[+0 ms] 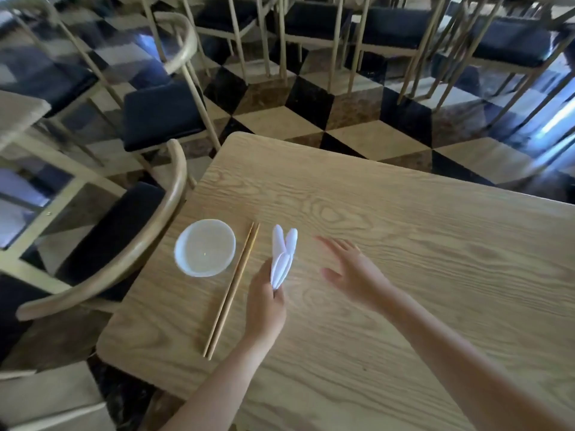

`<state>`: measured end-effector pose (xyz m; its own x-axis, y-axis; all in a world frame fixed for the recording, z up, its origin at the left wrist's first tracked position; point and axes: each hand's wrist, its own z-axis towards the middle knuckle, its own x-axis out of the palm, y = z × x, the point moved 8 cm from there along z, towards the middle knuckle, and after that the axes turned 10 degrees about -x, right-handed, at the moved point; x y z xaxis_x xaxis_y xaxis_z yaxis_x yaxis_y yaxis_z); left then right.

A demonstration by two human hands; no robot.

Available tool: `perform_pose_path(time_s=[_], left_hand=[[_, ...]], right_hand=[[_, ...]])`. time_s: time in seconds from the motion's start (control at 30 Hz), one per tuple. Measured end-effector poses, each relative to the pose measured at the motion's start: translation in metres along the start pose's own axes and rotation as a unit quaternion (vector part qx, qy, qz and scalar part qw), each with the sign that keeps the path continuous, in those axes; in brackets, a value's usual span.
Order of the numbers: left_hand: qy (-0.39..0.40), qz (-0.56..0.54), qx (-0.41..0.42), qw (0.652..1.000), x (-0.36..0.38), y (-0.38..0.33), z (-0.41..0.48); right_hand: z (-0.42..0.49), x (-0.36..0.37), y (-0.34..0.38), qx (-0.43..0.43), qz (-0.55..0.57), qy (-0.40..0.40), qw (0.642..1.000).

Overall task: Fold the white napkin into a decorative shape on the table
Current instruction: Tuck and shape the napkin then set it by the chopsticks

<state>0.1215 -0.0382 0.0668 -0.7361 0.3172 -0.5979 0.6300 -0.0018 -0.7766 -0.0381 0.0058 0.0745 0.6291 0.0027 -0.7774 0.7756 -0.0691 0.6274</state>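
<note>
Napkin [283, 258]: white, folded narrow, with two rounded tips pointing to the far side. It is toward the left part of the table [420, 244], just right of the chopsticks [231, 290], its near end in the left hand [268, 309].
Left hand: fingers curled round the napkin's near end, pinching the folds together. Whether the tips rest on the wood or are lifted off it I cannot tell.
Right hand [351, 272]: blurred, fingers spread and straight, holding nothing, apart from the napkin on its right.
Risk of unfolding: only one hand holds the layers. If that pinch loosens, the folds would probably spring open and the shape be lost.
Risk of toppling: stood up on so narrow a base, it may well fall flat.
Risk to the setting: a slip to the left could knock the chopsticks, and beyond them the bowl [205, 247], out of line.
</note>
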Motion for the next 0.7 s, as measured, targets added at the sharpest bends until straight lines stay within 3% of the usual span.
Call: perform_pose_path(time_s=[0.2,0.4,0.7], left_hand=[[0.014,0.076,0.005,0.997,0.016,0.046,-0.007],[-0.091,0.085,-0.011,0.992,-0.009,0.076,-0.048],[-0.11,0.071,-0.05,0.99,-0.019,0.096,-0.047]], right_hand=[[0.051,0.057,-0.003,-0.069,-0.045,0.063,0.995],[0.069,0.056,-0.002,-0.088,-0.125,0.06,0.987],[0.084,0.057,0.011,-0.094,-0.194,0.2,0.956]])
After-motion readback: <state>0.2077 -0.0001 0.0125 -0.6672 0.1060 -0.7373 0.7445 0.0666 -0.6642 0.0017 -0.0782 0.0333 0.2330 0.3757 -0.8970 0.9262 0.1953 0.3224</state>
